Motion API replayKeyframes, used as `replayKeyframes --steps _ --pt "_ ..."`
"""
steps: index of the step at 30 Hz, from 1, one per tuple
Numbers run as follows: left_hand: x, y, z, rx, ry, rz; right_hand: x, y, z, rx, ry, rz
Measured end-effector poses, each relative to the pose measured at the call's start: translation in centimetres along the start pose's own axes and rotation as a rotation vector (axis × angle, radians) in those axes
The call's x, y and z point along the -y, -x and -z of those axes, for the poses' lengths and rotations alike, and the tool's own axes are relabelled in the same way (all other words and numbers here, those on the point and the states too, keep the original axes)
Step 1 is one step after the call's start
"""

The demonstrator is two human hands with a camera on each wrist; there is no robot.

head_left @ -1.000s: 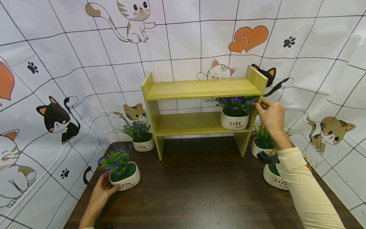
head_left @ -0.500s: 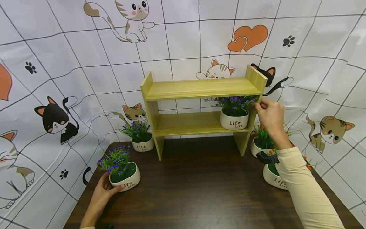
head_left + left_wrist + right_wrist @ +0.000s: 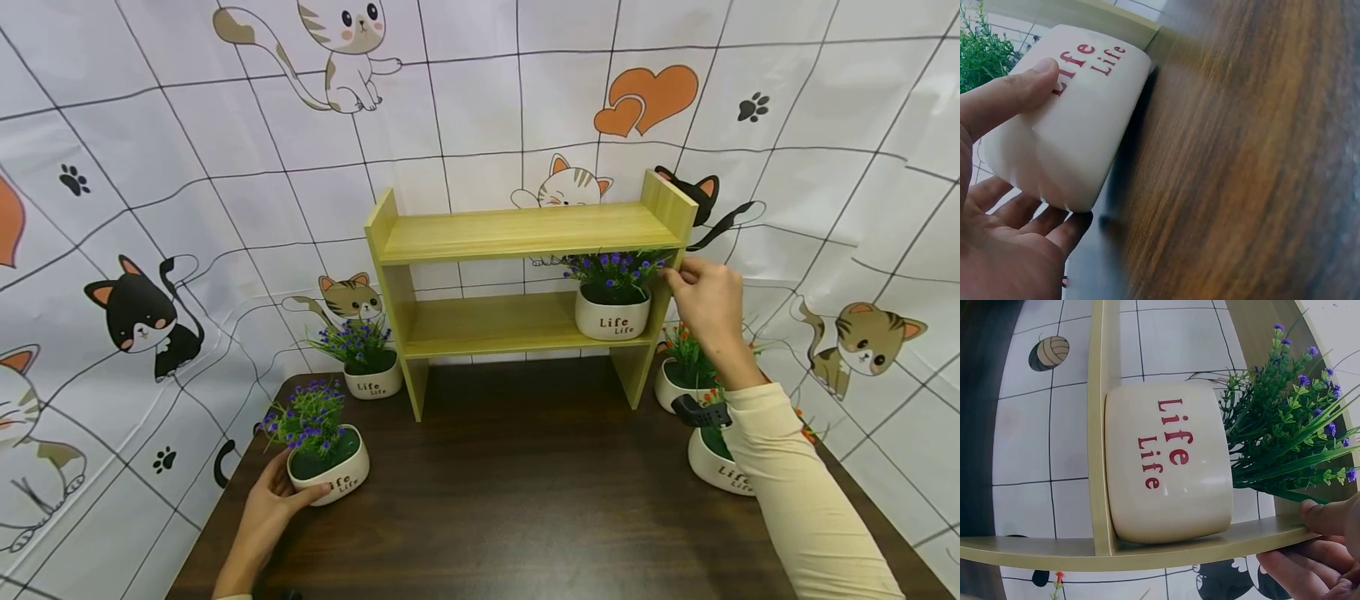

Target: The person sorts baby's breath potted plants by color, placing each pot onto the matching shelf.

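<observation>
Held pot (image 3: 345,477): white, lettered "Life", in front of the shelf (image 3: 517,229) and off to its left; whether its base rests fully on the tabletop (image 3: 510,508) I cannot tell.
Pot wall: glossy and hard-looking, so probably stiff, smooth enough to slide under dry fingers, and liable to chip if it is ceramic; likely modest in weight.
Purple flowers (image 3: 311,417): thin, springy-looking stems, likely soft and a poor handle, since they might pull loose.
Where to hold: best across the wall below the rim, thumb opposite fingers.
Left grip (image 3: 272,504): grasping the held pot that way, thumb over the lettering, fingers behind.
Right grip (image 3: 707,296): pinching the shelf's right side panel, thumb inside, fingers outside.
Shelf pot (image 3: 611,321): on the shelf's middle board, against that panel.
Rear pot (image 3: 375,383): just left of the shelf.
Orange-flowered pots (image 3: 720,462): two, right of the shelf, partly behind the sleeve (image 3: 806,483).
</observation>
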State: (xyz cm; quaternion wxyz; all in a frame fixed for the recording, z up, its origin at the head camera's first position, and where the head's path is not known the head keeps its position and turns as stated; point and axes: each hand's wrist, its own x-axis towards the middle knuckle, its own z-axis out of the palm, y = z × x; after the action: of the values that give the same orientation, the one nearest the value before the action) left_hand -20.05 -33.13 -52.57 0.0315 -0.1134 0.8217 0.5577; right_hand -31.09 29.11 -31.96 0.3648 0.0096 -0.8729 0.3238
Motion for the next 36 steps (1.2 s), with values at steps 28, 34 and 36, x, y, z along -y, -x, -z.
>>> replayKeyframes --steps 28,34,36 --pt "-3.7 0.7 -1.9 -0.062 -0.041 -0.042 0.0 -0.1 0.0 -0.014 -0.016 0.02" --pt "-5.0 0.7 -2.5 -0.054 -0.025 -0.076 -0.1 -0.1 -0.1 -0.001 -0.001 0.014" --pt "-5.4 0.7 -2.8 -0.052 -0.009 -0.094 -0.1 -0.1 -0.1 0.003 0.002 0.009"
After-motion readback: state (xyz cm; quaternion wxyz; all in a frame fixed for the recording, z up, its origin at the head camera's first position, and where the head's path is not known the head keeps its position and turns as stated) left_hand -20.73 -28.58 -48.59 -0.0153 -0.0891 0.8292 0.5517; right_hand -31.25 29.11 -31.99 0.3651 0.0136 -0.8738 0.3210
